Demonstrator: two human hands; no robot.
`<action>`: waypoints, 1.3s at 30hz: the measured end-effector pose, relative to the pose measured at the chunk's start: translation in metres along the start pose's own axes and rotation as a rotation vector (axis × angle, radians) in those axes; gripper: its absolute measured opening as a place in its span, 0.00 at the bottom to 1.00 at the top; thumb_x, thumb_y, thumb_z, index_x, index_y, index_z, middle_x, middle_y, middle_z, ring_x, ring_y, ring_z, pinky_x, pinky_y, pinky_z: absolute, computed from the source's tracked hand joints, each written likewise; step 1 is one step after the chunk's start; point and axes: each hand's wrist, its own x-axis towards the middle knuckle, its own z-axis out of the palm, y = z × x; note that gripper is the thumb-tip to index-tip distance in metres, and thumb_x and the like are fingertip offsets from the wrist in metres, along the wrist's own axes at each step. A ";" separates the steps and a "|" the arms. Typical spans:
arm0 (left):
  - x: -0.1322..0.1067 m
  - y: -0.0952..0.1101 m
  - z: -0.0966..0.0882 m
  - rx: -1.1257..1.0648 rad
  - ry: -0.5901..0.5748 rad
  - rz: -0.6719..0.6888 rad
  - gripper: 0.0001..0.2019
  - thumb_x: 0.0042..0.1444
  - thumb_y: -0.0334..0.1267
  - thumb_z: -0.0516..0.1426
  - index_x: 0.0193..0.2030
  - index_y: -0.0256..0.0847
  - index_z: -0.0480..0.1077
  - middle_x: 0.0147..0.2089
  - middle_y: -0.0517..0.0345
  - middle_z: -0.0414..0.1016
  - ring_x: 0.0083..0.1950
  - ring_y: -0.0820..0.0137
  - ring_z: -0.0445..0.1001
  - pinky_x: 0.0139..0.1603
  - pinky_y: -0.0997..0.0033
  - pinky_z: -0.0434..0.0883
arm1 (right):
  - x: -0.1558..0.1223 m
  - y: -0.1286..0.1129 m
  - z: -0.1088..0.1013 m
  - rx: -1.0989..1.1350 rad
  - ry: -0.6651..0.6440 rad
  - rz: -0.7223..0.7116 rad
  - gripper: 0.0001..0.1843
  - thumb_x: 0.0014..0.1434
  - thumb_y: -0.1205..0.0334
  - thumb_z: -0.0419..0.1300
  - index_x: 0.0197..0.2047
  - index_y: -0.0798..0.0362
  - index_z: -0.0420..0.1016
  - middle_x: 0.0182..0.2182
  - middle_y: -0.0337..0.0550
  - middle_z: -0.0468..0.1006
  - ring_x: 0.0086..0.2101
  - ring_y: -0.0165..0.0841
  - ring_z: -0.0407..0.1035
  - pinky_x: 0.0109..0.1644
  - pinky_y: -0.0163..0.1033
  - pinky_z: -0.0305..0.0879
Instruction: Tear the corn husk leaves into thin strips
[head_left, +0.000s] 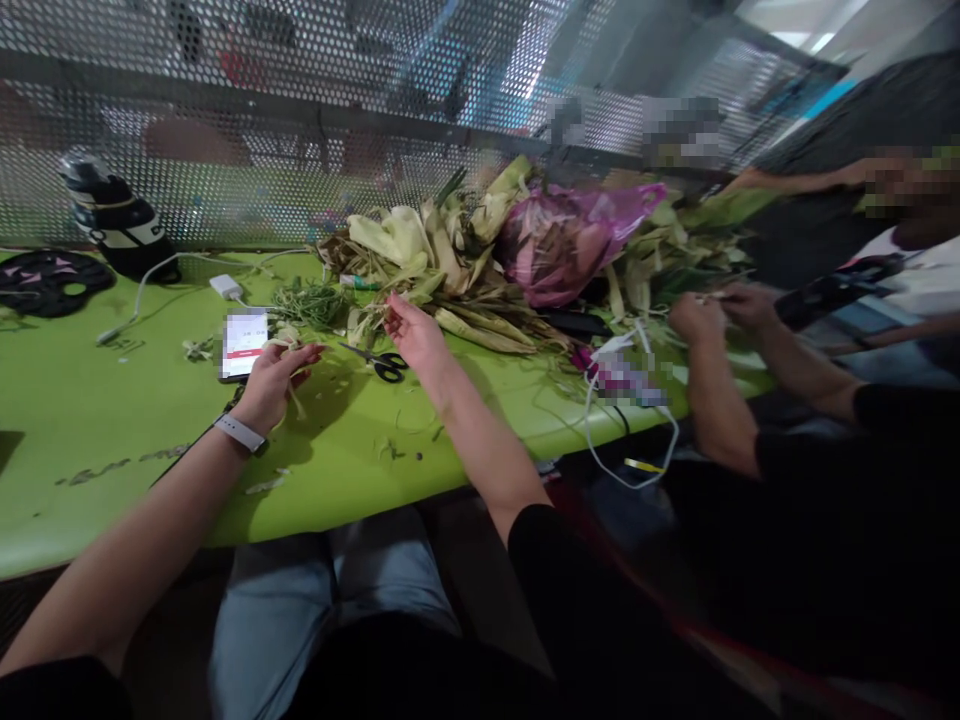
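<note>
My left hand, with a pale watch strap on the wrist, is closed on a thin strip of corn husk whose end hangs below the fingers. Just beyond it lies a lit phone. My right hand reaches to the near edge of a heap of corn husks. Its fingers are bent together beside some loose pale strips; what they pinch is not clear. Black-handled scissors lie on the green table between my hands. A bunch of thin green strands lies behind them.
A pink plastic bag sits among the husks. At the left are a dark bottle, a black palette-like object and a white charger with cable. To the right, another person's hands work close by. Perforated metal panel backs the table.
</note>
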 end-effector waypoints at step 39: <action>-0.002 -0.002 0.001 0.112 -0.034 -0.105 0.11 0.48 0.36 0.67 0.35 0.39 0.71 0.41 0.52 0.81 0.41 0.72 0.78 0.34 0.80 0.70 | -0.032 -0.036 -0.008 -0.766 -1.286 0.237 0.16 0.48 0.55 0.72 0.37 0.58 0.83 0.27 0.42 0.82 0.26 0.25 0.72 0.32 0.30 0.66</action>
